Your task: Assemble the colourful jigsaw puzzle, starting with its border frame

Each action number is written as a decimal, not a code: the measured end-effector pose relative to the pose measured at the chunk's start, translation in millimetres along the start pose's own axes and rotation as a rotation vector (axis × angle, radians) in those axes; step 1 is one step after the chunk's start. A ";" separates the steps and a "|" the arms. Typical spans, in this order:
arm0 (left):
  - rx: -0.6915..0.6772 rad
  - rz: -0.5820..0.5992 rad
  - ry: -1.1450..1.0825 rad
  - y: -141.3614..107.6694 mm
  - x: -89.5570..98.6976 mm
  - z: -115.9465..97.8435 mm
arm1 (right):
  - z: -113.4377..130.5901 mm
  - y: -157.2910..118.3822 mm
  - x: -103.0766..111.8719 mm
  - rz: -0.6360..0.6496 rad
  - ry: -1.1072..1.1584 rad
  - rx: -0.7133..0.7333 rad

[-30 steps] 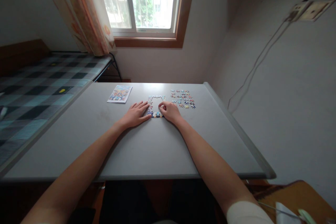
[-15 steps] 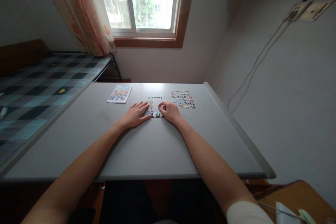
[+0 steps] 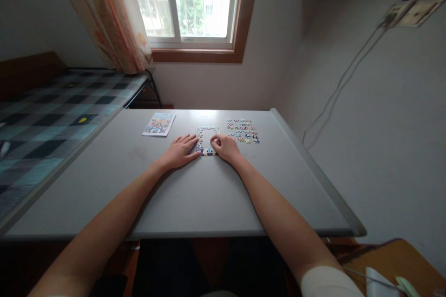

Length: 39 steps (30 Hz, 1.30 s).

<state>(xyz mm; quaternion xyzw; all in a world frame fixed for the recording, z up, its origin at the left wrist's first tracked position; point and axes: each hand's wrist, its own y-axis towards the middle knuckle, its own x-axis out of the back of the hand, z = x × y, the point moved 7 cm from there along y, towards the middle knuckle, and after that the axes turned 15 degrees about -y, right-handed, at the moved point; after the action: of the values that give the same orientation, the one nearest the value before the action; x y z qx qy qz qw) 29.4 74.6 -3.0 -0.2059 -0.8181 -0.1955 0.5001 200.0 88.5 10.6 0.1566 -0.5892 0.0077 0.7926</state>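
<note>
A partly joined jigsaw puzzle point(image 3: 208, 152) lies on the light grey table point(image 3: 202, 195), its border forming a rectangle around a bare middle. My left hand point(image 3: 179, 151) rests flat with fingers spread, fingertips touching the puzzle's left edge. At the right side of the puzzle, my right hand point(image 3: 225, 146) is closed, thumb and index finger pinched low over the frame's inner edge. Whatever is between those fingertips is too small and hidden to make out. Several loose puzzle pieces point(image 3: 242, 130) lie spread out beyond my right hand. The right hand covers part of the puzzle's right border.
A printed picture sheet point(image 3: 159, 124) lies at the table's back left. A bed with a checked cover point(image 3: 69, 116) adjoins the left side. A window point(image 3: 188, 4) and curtain point(image 3: 114, 18) are ahead. A wooden stool or chair point(image 3: 400, 264) stands at lower right.
</note>
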 end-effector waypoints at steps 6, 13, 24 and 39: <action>-0.007 0.000 -0.007 0.2 -0.1 -0.2 | 0.1 -0.4 -0.3 0.010 0.001 -0.003; 0.000 -0.001 -0.012 -0.2 -0.2 0.2 | 0.9 -0.6 0.7 0.008 0.004 0.001; 0.005 0.002 0.006 -0.2 -0.7 1.0 | -0.5 0.2 -1.4 -0.004 0.016 0.003; 0.008 0.005 -0.007 0.2 0.0 0.7 | 0.6 -0.5 0.2 -0.001 0.015 0.002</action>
<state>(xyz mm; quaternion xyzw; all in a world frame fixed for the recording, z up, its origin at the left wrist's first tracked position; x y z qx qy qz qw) 29.0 75.2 -3.4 -0.2067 -0.8201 -0.1902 0.4985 199.6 87.8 10.8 0.1576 -0.5832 0.0092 0.7969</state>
